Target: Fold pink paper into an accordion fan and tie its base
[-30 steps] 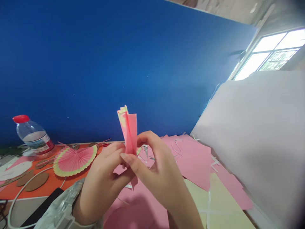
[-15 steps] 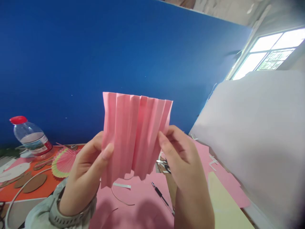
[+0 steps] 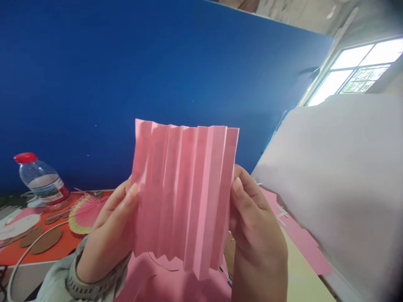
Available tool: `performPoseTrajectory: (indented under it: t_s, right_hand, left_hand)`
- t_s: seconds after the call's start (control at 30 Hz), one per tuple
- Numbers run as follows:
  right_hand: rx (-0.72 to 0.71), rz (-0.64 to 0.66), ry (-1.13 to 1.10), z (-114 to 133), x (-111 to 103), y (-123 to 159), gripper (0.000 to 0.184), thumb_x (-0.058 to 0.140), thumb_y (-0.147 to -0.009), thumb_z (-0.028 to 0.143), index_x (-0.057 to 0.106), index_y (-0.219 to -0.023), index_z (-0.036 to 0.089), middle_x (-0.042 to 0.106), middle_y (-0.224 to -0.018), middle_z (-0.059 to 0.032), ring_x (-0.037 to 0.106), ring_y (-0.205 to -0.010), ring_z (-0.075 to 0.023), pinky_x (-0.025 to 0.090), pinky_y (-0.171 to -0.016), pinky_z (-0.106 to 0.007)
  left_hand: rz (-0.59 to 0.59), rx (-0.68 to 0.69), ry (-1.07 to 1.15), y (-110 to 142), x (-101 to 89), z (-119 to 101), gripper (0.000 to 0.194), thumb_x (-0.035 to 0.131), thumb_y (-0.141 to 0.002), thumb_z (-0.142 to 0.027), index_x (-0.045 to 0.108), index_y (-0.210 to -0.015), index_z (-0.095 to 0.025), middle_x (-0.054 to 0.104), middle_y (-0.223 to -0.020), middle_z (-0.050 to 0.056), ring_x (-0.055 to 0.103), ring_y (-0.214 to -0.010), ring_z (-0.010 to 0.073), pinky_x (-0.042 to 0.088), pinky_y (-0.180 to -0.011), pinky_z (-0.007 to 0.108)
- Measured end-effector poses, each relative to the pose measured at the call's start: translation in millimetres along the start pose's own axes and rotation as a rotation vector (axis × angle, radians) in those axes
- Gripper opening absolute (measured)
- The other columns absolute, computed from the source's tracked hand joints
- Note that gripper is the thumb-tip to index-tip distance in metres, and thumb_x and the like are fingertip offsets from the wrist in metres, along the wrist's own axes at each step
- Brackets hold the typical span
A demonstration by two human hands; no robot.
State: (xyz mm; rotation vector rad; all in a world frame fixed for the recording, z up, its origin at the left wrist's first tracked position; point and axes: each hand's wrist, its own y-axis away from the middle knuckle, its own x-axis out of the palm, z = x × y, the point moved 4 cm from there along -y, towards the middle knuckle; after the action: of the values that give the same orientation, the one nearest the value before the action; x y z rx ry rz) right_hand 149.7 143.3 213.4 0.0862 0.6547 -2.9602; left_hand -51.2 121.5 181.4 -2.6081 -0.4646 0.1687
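A pink pleated sheet of paper is held upright in front of me, its folds running up and down. My left hand pinches its left edge, thumb in front and fingers behind. At the opposite edge, my right hand grips the paper between thumb and fingers. The sheet hides most of the pink paper on the table below. Part of a pen shows just beneath its lower right corner.
To the left stand a clear bottle with a red cap, a pink and yellow paper fan and brown cardboard ovals on an orange sheet. A pale yellow sheet lies right. A blue panel rises behind.
My hands have moved apart, the right one outward, and the pleated paper is stretched wider. It now covers more of the table and most of the pen.
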Motion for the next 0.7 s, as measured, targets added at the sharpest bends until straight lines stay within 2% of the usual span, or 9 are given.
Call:
performPoseTrajectory:
  t_s: [0.1,0.23,0.33,0.4,0.5,0.57,0.63,0.7]
  right_hand:
    - [-0.022,0.054,0.008,1,9,1,0.031,0.045,-0.087,0.052,0.046,-0.071,0.025,0.049,-0.065,0.0001,0.049,-0.058,-0.0153,0.044,-0.052,-0.028]
    - [-0.052,0.147,-0.079,2,22,3,0.026,0.049,-0.089,0.044,0.047,-0.074,0.024,0.045,-0.07,0.0023,0.043,-0.058,-0.0114,0.039,-0.054,-0.024]
    - [-0.051,0.144,-0.083,2,25,3,0.021,0.051,-0.09,0.038,0.048,-0.074,0.023,0.046,-0.074,0.003,0.043,-0.063,-0.0102,0.039,-0.059,-0.024]
    - [-0.061,0.136,-0.056,2,27,3,0.021,0.052,-0.09,0.035,0.05,-0.073,0.023,0.047,-0.076,0.0024,0.045,-0.067,-0.0109,0.039,-0.063,-0.025]
    - [-0.068,0.155,-0.039,2,29,2,0.021,0.054,-0.089,0.035,0.052,-0.073,0.022,0.049,-0.077,0.0017,0.047,-0.07,-0.012,0.039,-0.065,-0.026]
    - [-0.057,0.17,-0.054,0,30,2,0.02,0.056,-0.088,0.035,0.052,-0.073,0.022,0.05,-0.077,0.0021,0.047,-0.07,-0.0115,0.039,-0.063,-0.025]
    - [-0.038,0.17,-0.097,-2,31,1,0.015,0.058,-0.087,0.034,0.052,-0.078,0.023,0.05,-0.077,0.0031,0.048,-0.07,-0.0104,0.039,-0.061,-0.023]
    - [-0.009,0.168,-0.141,-5,32,1,0.012,0.06,-0.086,0.033,0.051,-0.083,0.025,0.051,-0.078,0.0043,0.049,-0.069,-0.0094,0.04,-0.061,-0.022]
  left_hand:
    - [0.016,-0.149,0.272,8,15.1,-1,0.022,0.062,-0.08,-0.047,0.063,-0.092,-0.029,0.069,-0.087,0.0,0.066,-0.079,0.0155,0.057,-0.061,0.022]
    - [0.191,-0.245,0.322,17,30.5,-7,0.015,0.052,-0.089,-0.04,0.057,-0.092,-0.026,0.061,-0.076,0.0,0.058,-0.06,0.0106,0.051,-0.05,0.019]
    - [0.255,-0.2,0.293,18,33.4,-10,0.015,0.05,-0.09,-0.035,0.051,-0.104,-0.028,0.063,-0.087,0.001,0.061,-0.062,0.0113,0.053,-0.049,0.02]
    - [0.26,-0.17,0.264,18,33.4,-11,0.026,0.054,-0.088,-0.032,0.046,-0.114,-0.03,0.064,-0.092,0.002,0.063,-0.058,0.0113,0.053,-0.044,0.019]
    - [0.231,-0.147,0.218,17,32.4,-12,0.033,0.059,-0.085,-0.029,0.045,-0.115,-0.031,0.066,-0.091,0.001,0.062,-0.049,0.0092,0.052,-0.038,0.017]
    - [0.21,-0.141,0.214,17,32.1,-12,0.031,0.06,-0.085,-0.029,0.048,-0.113,-0.031,0.066,-0.097,0.002,0.066,-0.057,0.0117,0.055,-0.043,0.018]
    - [0.191,-0.14,0.23,17,31.9,-12,0.029,0.06,-0.084,-0.029,0.051,-0.112,-0.03,0.066,-0.103,0.004,0.069,-0.074,0.0163,0.058,-0.05,0.019]
    - [0.17,-0.131,0.235,17,31.4,-12,0.027,0.061,-0.084,-0.03,0.054,-0.11,-0.029,0.066,-0.101,0.004,0.068,-0.078,0.0168,0.058,-0.053,0.018]
